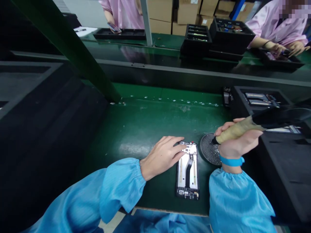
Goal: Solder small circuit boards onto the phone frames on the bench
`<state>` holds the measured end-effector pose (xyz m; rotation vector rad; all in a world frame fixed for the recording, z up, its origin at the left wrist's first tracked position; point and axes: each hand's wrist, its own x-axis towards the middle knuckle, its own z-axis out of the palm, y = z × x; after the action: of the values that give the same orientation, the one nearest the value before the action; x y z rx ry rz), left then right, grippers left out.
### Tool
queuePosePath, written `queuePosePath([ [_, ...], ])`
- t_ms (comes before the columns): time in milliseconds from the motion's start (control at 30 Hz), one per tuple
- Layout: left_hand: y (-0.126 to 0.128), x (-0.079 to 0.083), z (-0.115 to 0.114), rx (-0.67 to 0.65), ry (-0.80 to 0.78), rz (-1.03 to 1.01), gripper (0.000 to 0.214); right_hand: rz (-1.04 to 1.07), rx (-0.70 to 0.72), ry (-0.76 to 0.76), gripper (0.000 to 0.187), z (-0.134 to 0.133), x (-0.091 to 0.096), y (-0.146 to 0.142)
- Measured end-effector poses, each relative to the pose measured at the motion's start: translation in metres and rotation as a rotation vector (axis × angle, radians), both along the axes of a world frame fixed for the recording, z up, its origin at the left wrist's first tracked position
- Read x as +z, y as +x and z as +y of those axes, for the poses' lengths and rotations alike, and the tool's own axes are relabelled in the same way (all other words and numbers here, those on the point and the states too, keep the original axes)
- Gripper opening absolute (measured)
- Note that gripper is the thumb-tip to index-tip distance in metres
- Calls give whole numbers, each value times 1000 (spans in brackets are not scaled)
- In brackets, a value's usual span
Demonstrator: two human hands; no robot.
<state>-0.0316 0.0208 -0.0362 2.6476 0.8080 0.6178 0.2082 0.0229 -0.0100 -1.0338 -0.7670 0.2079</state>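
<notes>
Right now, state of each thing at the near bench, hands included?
Phone: opened, internals exposed, lying flat
Round dish: flat, contents unclear
Tan-wrapped tool: gripped, tip at dish, contact unclear
Left hand: spread, over phone's upper end
Right hand: closed around tool
Blue wristband: worn, right wrist
Near black tray: upright, loaded

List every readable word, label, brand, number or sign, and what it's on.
None readable.
Carton labels: too small and blurred to read.
Phone: any print on its parts is too small to read.
Paper at far left: any writing is too blurred to read.
</notes>
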Motion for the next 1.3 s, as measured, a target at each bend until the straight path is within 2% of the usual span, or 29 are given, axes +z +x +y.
queuePosePath([
  [233, -13, 5, 9, -30, -26, -29, 20, 7, -10, -14, 58, 0, 1, -1],
  [333, -11, 6, 9, -32, -36, -18, 22, 59, 2, 9, 63, -2, 9, -3],
  [433, -9, 8, 9, -31, -46, -7, 23, 131, -33, 83, 63, -6, 21, -20],
  [500, -8, 9, 10, -31, -51, 8, 23, 130, 56, 68, 64, -9, 24, -38],
  [600, -8, 11, 11, -29, -62, 31, 23, 94, 354, 3, 66, -10, 18, -63],
  [633, -8, 11, 11, -29, -66, 36, 23, 80, 414, -8, 66, -9, 14, -69],
  [800, -7, 10, 10, -33, -46, 31, 23, 20, 466, -33, 61, -6, -1, -79],
  [1000, -7, 9, 10, -42, -32, 32, 25, -24, 424, -39, 67, -6, -6, -84],
  [1133, -8, 9, 10, -33, -53, 20, 23, 17, 396, -54, 65, -5, 5, -76],
  [1167, -8, 9, 10, -30, -56, 14, 23, 36, 337, -24, 65, -4, 9, -69],
  [1233, -9, 9, 11, -29, -55, -2, 23, 64, 135, 68, 64, -2, 18, -51],
  [1300, -9, 8, 11, -35, -52, -17, 23, 63, -22, 96, 61, -1, 22, -31],
])
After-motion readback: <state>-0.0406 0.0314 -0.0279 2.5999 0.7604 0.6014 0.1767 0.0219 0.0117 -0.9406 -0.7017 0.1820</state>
